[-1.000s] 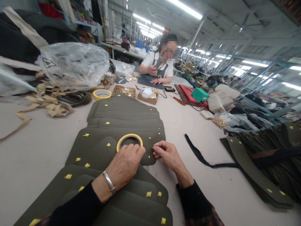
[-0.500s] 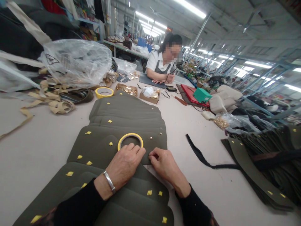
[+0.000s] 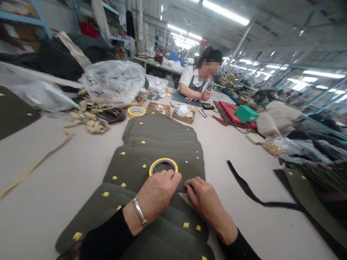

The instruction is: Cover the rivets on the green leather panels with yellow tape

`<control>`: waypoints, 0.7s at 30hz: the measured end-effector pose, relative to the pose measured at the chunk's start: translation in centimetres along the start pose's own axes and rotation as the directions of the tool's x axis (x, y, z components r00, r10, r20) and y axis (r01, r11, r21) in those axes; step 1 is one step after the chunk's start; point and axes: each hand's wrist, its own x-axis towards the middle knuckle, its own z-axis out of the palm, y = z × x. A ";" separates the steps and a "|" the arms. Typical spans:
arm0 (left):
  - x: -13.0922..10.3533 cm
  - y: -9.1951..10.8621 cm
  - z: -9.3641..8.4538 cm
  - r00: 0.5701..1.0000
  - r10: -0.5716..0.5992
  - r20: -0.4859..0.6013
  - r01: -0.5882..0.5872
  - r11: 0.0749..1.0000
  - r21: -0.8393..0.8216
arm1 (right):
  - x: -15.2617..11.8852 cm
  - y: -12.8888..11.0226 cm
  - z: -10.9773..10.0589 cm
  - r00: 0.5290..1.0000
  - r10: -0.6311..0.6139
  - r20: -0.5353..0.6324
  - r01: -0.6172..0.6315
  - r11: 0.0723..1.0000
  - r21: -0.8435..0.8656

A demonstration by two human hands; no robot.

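A roll of yellow tape (image 3: 163, 160) is in my left hand (image 3: 157, 193), its fingers closed on the near edge. The ring leans over a dark olive padded panel (image 3: 159, 148), which carries several small yellow tape pieces on its left and a few shiny studs on its right. My right hand (image 3: 207, 200) is closed in a pinch at that panel's lower right corner, with a tiny yellow tape piece (image 3: 185, 185) at its fingertips. A second olive panel (image 3: 159, 227) with yellow tape pieces lies nearer, partly beneath my left forearm.
Beyond the panels are another tape roll (image 3: 136, 111) and boxes of gold-coloured hardware (image 3: 159, 108). A co-worker (image 3: 193, 81) leans over the far side. A black strip (image 3: 249, 191) and stacked olive pieces (image 3: 311, 187) lie right; beige webbing (image 3: 94, 125) and plastic bags (image 3: 114, 83) left.
The view has swung left, so everything sits further right in the picture. A yellow tape bit now shows at my right fingertips. Both hands stay about the same place over the panels.
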 end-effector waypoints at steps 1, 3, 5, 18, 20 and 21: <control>-0.6 -0.4 -0.7 1.000 -0.014 0.000 0.014 1.000 0.001 | 0.2 0.0 0.1 0.999 0.053 0.009 -0.053 0.999 0.007; -2.6 -2.0 -2.1 0.996 -0.076 -0.055 0.075 0.997 -0.017 | 0.6 0.1 0.3 0.989 0.139 0.042 -0.140 0.989 0.040; -5.4 -4.3 -3.5 0.962 -0.217 -0.163 0.211 0.976 -0.058 | 0.7 0.2 0.4 0.984 0.165 0.066 -0.170 0.982 0.082; -15.7 -8.4 -3.8 0.717 -0.692 0.085 0.696 0.703 -0.146 | -2.0 -7.2 -0.2 0.953 -0.143 0.266 0.093 0.976 0.195; -15.7 -8.5 -3.6 0.693 -0.709 0.129 0.720 0.670 -0.183 | -2.1 -8.1 0.2 0.917 -0.168 0.361 0.118 0.980 0.158; -15.7 -8.7 -3.5 0.677 -0.720 0.155 0.735 0.648 -0.199 | -2.1 -8.4 0.4 0.901 -0.162 0.402 0.117 0.984 0.136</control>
